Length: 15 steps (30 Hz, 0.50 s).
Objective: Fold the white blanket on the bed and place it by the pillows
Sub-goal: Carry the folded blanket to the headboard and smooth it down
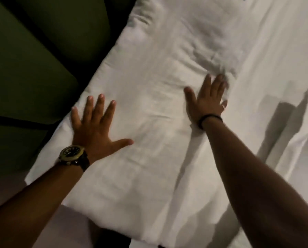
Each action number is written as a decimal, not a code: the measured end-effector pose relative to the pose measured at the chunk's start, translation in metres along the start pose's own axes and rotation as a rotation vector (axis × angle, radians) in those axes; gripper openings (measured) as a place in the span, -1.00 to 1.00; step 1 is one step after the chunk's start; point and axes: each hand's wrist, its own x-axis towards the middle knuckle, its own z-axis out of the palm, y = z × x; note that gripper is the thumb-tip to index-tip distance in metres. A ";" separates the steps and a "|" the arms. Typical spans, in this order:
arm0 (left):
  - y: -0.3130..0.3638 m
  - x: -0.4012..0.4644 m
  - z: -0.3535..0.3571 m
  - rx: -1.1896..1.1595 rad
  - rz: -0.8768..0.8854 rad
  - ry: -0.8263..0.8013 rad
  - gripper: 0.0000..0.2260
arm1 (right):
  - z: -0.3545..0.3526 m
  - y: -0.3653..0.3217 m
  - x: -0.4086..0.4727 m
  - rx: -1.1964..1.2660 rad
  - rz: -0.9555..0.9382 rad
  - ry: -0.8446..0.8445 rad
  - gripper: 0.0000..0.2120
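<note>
The white blanket (149, 108) lies folded into a long thick strip on the bed, running from the lower left to the upper right. My left hand (96, 127), with a watch on its wrist, rests flat on the strip near its left edge, fingers spread. My right hand (207, 99), with a dark band on its wrist, presses flat on the strip's right edge, fingers together. Neither hand holds anything. I cannot tell any pillow apart from the bedding.
The white bed sheet (274, 51) stretches to the right of the blanket. A loose white fabric fold (299, 133) lies at the right edge. A dark green padded surface (33, 59) borders the bed on the left.
</note>
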 end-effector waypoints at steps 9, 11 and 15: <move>0.142 -0.043 -0.035 -0.329 -0.192 -0.149 0.05 | -0.091 0.097 -0.128 0.674 0.131 0.165 -0.30; 0.216 -0.058 -0.043 -0.380 -0.076 -0.239 0.03 | -0.136 0.148 -0.168 0.647 0.176 0.357 -0.39; 0.341 -0.089 -0.054 -0.726 0.002 -0.500 -0.05 | -0.191 0.281 -0.240 0.445 0.316 0.543 -0.36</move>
